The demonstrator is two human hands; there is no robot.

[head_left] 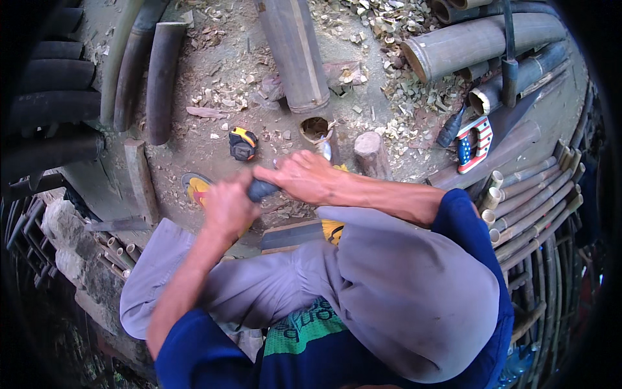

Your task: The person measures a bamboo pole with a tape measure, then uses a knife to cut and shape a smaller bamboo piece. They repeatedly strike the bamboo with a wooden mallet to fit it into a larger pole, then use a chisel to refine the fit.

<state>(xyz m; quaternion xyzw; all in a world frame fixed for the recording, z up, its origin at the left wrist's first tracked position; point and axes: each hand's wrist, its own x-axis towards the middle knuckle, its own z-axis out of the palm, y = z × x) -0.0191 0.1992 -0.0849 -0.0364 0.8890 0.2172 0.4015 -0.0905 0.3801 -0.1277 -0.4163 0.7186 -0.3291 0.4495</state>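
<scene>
My left hand point(228, 206) is closed, its fingers wrapped around a dark grey, rounded piece point(262, 190) whose kind I cannot make out. Beside it, my right hand point(306, 176) is curled closed, with its thumb side close against the same piece; what lies inside its fingers is hidden. Just beyond the right hand, a cut bamboo tube point(331, 146) shows its open end, and a small pale, shiny thing point(326, 150) lies against it. A black and orange tape measure point(243, 144) lies on the ground beyond my left hand. Both hands are slightly blurred.
A thick bamboo pole point(295, 55) points toward me from the far side. A wooden stump point(370, 154) stands to the right, near a handsaw point(475, 144) with a patterned handle. Bamboo lengths point(486, 45) lie at both sides; wood chips point(414, 65) cover the ground.
</scene>
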